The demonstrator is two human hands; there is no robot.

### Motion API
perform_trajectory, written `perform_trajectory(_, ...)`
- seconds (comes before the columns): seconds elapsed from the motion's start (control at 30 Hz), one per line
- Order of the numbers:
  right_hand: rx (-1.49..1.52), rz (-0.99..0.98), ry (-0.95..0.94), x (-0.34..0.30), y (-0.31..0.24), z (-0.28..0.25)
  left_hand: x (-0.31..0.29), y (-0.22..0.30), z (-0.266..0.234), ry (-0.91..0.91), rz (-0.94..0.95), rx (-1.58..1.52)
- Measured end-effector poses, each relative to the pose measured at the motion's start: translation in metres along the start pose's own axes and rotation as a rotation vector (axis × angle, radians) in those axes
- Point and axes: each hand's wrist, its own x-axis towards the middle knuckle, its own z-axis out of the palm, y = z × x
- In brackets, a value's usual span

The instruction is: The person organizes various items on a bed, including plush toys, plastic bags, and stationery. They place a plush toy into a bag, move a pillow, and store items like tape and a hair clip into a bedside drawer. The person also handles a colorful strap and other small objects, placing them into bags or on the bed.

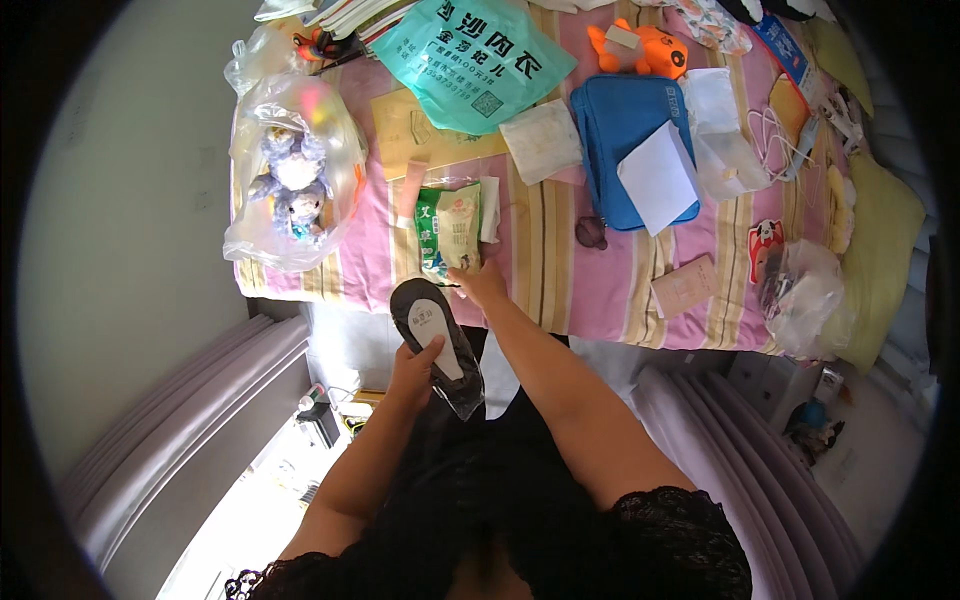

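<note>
My left hand [410, 373] holds a pack of insoles [430, 322] in clear wrapping, just off the bed's near edge. A black sole shape shows with a white one on top, and my thumb presses on the white part. My right hand [484, 285] grips the lower right corner of a green and cream plastic packet [449, 228] on the bed. Its fingers partly hide that corner. Beside the packet lie a pinkish strip [411, 190] and a white piece [489, 209].
A striped bedspread [375, 255] carries a bagged plush toy [298, 185] at left, a teal plastic bag [470, 60], a yellow envelope [400, 125], and a blue case [610, 130] under white paper [660, 180]. Sunglasses [591, 232] and a pink booklet [684, 286] lie right of my hands.
</note>
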Motion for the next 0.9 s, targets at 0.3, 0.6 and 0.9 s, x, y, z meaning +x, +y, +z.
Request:
perform_trajectory(0.3,0.069,-0.321,0.077,-0.042,0.003,0.003,0.009,0.036,-0.060,-0.080,0.041,-0.121)
perform_trajectory(0.6,0.910,-0.330,-0.181,-0.164,-0.027,-0.096,-0.017,0.095,-0.020,-0.609,-0.017,-0.336)
perform_trajectory(0.9,0.905,-0.269,-0.117,-0.121,-0.044,-0.122,-0.016,0.089,-0.040,-0.608,-0.019,-0.284)
